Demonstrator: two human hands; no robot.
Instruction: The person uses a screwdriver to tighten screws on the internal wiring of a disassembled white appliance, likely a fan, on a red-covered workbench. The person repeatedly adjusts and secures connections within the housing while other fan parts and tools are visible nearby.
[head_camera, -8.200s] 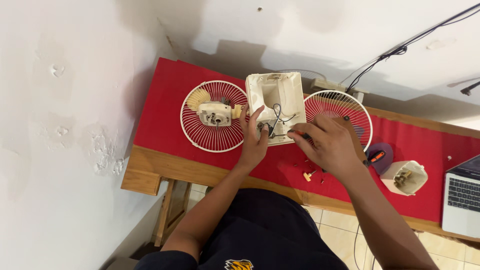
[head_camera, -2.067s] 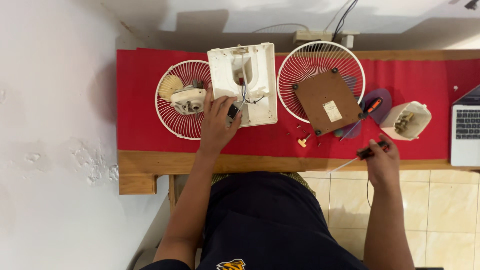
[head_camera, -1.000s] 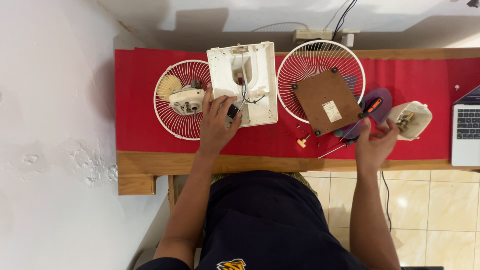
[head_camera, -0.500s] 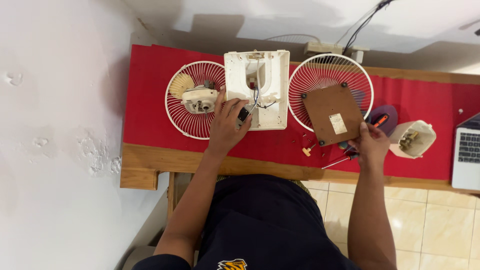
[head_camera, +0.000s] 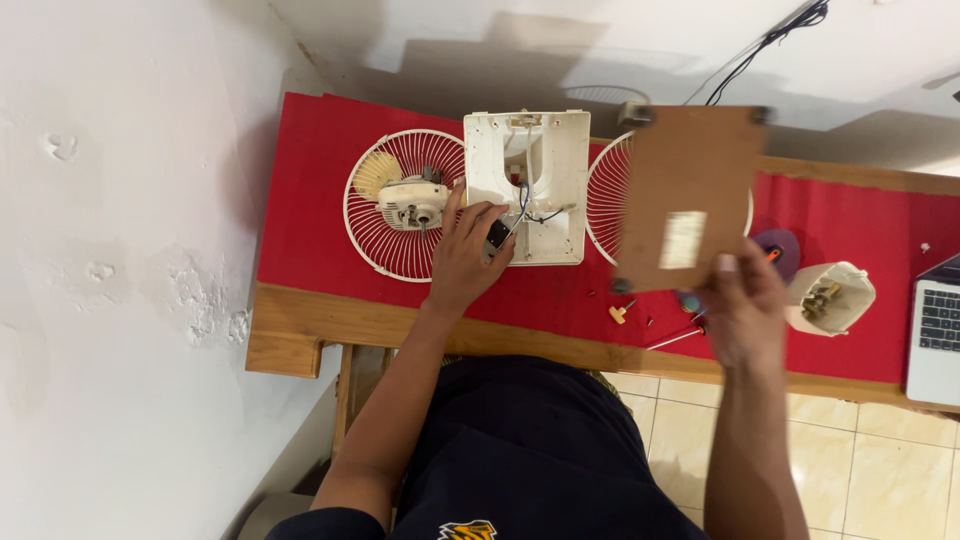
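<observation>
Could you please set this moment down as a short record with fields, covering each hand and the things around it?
Left hand: left hand rests on the lower left corner of the open white housing, fingertips at a small black part with wires.
Right hand: right hand holds up a brown board, lifted off the bench and blurred.
Left of housing: white wire grille carrying a cream motor.
Behind board: second wire grille, partly hidden.
Surface: red cloth on a wooden bench.
Right side: white cup of small parts; laptop at the edge.
</observation>
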